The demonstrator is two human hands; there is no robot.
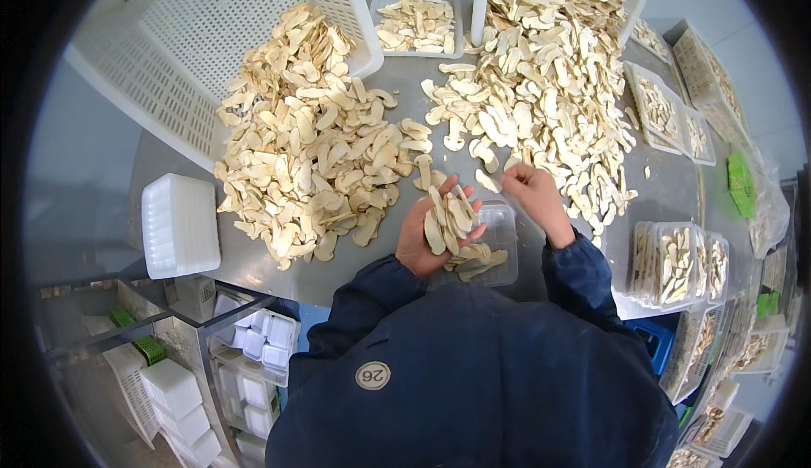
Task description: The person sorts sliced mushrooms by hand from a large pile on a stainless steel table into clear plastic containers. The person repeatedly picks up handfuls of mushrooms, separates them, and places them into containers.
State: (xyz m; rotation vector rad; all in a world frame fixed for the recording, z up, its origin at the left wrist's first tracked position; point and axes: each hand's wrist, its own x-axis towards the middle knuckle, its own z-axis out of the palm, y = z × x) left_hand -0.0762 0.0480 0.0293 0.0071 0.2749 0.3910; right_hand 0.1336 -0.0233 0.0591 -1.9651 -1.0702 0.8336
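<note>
My left hand [421, 233] is turned palm up and cradles several pale mushroom slices [451, 218]. Below it, a clear plastic tray [505, 221] lies on the metal table, with a few mushroom slices [476, 261] at its left side. Just above and right of the tray is my right hand [532, 192], its fingers bent together beside a loose mushroom slice [487, 181]; whether the fingertips pinch anything cannot be made out. Large heaps of slices spread on both sides, a left heap [317, 157] and a right heap [545, 88].
A tipped white perforated crate [171, 56] backs the left heap. A filled tray [417, 53] lies between the heaps. Stacked empty white trays [180, 227] stand at the left edge, filled clear trays [678, 265] at the right. The steel tabletop [405, 104] shows between the heaps.
</note>
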